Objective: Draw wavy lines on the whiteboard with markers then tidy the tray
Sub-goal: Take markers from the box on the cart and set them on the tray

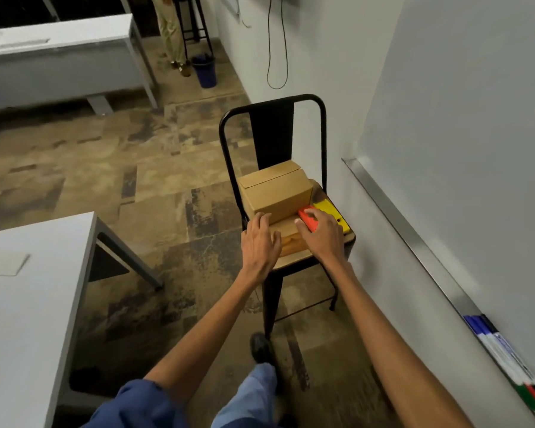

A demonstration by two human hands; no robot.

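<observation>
The whiteboard (476, 125) fills the right wall, with a metal tray (414, 242) along its lower edge. Several markers (504, 356) with blue, green, red and black caps lie in the tray at the lower right. My right hand (320, 233) rests on a red block (305, 216) on a black chair's wooden seat (291, 264), fingers curled over it. A yellow block (332, 211) lies just beside the red one. My left hand (260, 239) is spread flat, fingers apart, on a low wooden box (291, 242) in front of a cardboard box (275, 193).
The black metal chair (272, 131) stands against the wall left of the whiteboard. A white table (25, 291) is at my left, another white table (59, 50) farther back. A blue bin (204, 71), a stool and a person's legs are at the far end.
</observation>
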